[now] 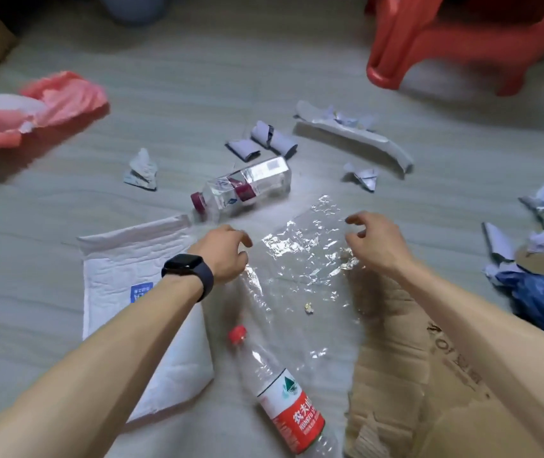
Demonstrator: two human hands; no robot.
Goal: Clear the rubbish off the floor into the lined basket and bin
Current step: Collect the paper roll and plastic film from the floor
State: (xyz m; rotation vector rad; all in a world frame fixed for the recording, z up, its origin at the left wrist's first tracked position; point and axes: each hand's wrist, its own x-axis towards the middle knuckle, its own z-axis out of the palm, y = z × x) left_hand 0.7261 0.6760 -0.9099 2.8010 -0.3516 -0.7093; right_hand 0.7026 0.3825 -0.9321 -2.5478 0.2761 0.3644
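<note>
Beyond the red-capped clear plastic bottle [283, 391] lies the crinkled clear plastic sheet [300, 259]; my left hand [227, 252] and right hand [376, 239] flank it, fingers loosely curled, holding nothing; I judge it light, limp, slippery; pinch the edges, bunch inward.

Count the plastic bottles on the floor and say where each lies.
2. A clear plastic bottle with a maroon cap lies on its side at mid-frame; a clear plastic bottle with a red cap and red label lies near the bottom edge. Others may be hidden off-frame.
</note>
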